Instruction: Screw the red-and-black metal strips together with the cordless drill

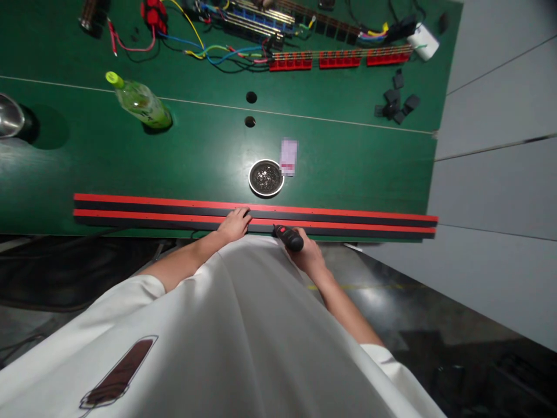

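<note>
Two long red and black rails lie side by side along the front edge of the table, a rear rail [331, 212] and a front rail [361, 227]. My left hand [235, 224] is on the front rail near its middle, fingers curled over it toward the rear one. In my right hand [312, 255] is a black electric screwdriver [290, 238] with a red patch, its tip pointing left beside the front rail. Just behind the rails stands a round dish [266, 178] of small shiny dark pieces, probably screws.
A blurred pink-white packet [289, 155] touches the dish. Farther left stands a green-capped bottle [141, 104], with a metal container [11, 116] at the edge. Wired assemblies with red blocks [339, 60] lie across the back of the green table [348, 157]. Small black parts [393, 100] are scattered right.
</note>
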Tool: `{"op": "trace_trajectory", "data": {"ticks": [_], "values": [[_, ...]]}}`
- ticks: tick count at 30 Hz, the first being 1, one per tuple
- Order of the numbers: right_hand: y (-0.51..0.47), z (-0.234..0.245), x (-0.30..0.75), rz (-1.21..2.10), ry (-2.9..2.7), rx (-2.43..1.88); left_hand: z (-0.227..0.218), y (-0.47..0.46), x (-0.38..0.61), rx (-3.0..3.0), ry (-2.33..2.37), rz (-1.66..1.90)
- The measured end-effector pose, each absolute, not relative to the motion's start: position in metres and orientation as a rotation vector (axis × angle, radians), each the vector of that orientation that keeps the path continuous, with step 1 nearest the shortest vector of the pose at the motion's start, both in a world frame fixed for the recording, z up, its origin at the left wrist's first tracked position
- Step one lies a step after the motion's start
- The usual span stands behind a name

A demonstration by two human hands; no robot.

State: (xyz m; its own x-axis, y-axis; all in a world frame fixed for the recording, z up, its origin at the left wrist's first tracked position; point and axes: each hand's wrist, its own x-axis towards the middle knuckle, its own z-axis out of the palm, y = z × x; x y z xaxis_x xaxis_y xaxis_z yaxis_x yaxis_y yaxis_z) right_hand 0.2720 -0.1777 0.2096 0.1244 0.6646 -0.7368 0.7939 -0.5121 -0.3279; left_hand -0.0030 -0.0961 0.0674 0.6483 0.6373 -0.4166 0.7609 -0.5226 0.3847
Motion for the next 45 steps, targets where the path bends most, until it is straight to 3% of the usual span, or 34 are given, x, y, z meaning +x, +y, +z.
{"op": "trace_trajectory", "data": {"ticks": [6,13,27,45], "values": [[-0.182,0.203,0.268,-1.328,1.433,2.43,0.067,-0.092,-0.021,2.342,1.015,-0.318],[-0.216,0.194,0.277,-1.557,1.18,2.803,0.06,-0.081,-0.016,2.38,1.064,-0.406],[-0.225,0.188,0.285,-1.697,1.002,2.927,0.05,-0.075,-0.008,2.417,1.029,-0.514],[-0.228,0.175,0.278,-1.999,1.005,2.828,0.061,-0.062,-0.165,2.532,1.154,-0.689]]}}
